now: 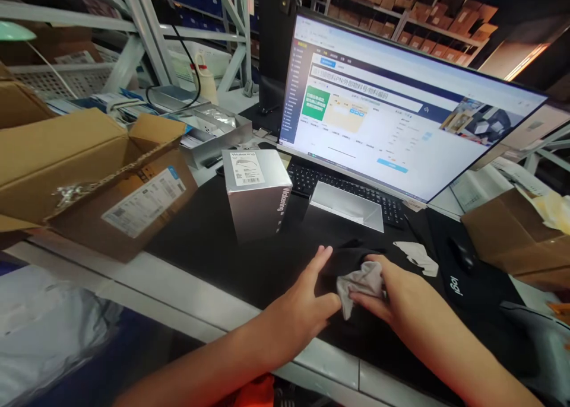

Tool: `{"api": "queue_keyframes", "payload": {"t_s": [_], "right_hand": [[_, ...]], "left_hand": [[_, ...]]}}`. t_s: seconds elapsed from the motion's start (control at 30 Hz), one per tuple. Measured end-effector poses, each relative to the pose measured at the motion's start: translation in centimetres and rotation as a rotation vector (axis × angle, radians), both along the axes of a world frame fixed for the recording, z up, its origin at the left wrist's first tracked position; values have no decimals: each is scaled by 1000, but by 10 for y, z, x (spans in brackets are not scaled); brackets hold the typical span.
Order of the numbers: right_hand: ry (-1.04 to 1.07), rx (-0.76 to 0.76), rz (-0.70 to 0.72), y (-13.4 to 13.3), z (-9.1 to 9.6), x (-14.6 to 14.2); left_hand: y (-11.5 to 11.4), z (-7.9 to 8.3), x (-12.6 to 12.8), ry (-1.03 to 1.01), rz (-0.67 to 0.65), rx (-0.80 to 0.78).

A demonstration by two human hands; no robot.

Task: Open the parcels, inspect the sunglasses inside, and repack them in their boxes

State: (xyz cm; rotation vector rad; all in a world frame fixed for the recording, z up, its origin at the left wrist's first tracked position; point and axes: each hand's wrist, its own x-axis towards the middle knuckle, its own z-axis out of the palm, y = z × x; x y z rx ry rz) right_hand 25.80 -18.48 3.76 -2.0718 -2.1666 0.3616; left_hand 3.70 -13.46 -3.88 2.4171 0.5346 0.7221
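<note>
My right hand [392,288] is closed on a crumpled light-grey cloth or soft paper [367,282], pinched between thumb and fingers. Opposite it, my left hand [307,297] has its index finger stretched out and its thumb apart, the thumb tip close to the grey piece. Between the hands lies a dark object [345,258] that blends into the black mat, so its shape is unclear. Beyond them stands a silver-topped box [258,196] with a white label. A silver open tray or box lid [345,208] rests against the keyboard [303,178].
An open cardboard carton [120,211] sits at the left edge of the desk. A monitor [392,122] rises at the back. To the right are a white scrap [416,257], a mouse [462,254] and another carton [519,232]. Black mat [214,264] covers the desk.
</note>
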Motion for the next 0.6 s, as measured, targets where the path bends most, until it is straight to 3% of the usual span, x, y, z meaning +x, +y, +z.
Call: {"api": "queue_keyframes", "payload": {"t_s": [0.1, 0.27, 0.4, 0.5, 0.6], "right_hand": [[-248, 152, 79, 10, -11, -18], [-460, -96, 237, 33, 6, -43], [-367, -111, 397, 51, 14, -47], [-189, -117, 525, 59, 7, -38], [-33, -169, 552, 60, -5, -33]], "left_hand": [[4, -1, -4, -5, 23, -32], [6, -8, -8, -16, 32, -45], [5, -12, -15, 12, 112, -149], [5, -15, -22, 29, 161, -228], [7, -19, -26, 51, 180, -268]]}}
